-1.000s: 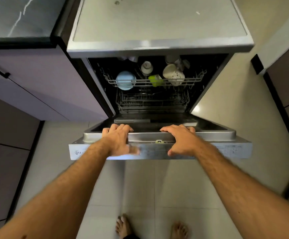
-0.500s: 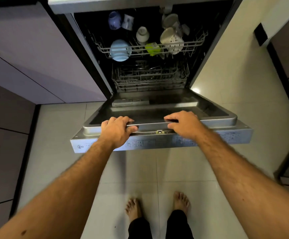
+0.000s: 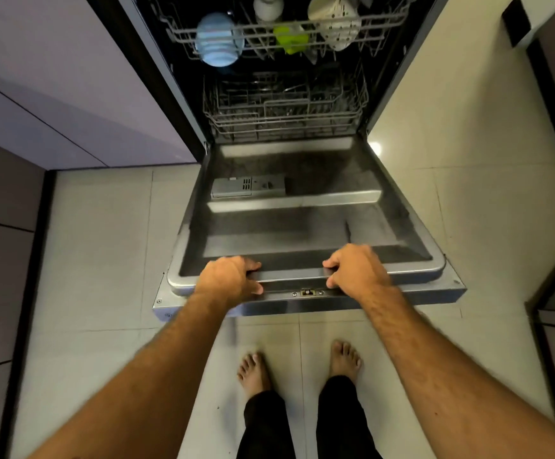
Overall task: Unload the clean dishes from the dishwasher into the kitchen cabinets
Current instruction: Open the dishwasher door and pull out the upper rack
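So the dishwasher door (image 3: 302,223) has dropped a lot in the last second. It was only partway down with the control strip facing the camera, and now it's lying close to flat, inner panel up, detergent dispenser (image 3: 248,186) in plain sight. Both hands rode it down. The left hand (image 3: 228,280) has its fingers curled over the near edge of the door, thumb underneath, and the right hand (image 3: 357,270) grips the same edge a bit to the right, just past the latch (image 3: 307,292).

What that means: the opening part looks basically done, but nothing's been unloaded yet. The dishes are all on the upper rack (image 3: 286,31) at the far end, with a blue bowl (image 3: 218,39) on the left, a lime green piece (image 3: 291,38) in the middle and a white speckled bowl (image 3: 337,24) on the right. The lower rack (image 3: 286,107) looks mostly bare, though it's dark in there so I can't say for sure. My guess is next comes letting go and reaching in or pulling a rack out.
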